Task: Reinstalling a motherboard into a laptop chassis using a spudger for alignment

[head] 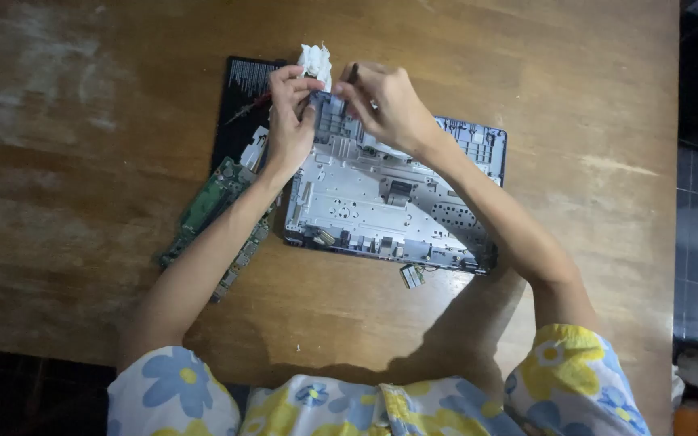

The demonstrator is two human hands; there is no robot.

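One laptop chassis (389, 198), two hands, perhaps gripping.

Opened grey laptop chassis (381, 202), inner metal frame up, flat on the wooden table, far corner pinched between fingers.

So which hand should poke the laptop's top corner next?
Probably the right hand: it pinches a thin dark tool right over that corner of the laptop. The left hand only steadies it.

bare forearms, short sleeves (173, 392) of a white garment printed with blue and yellow flowers
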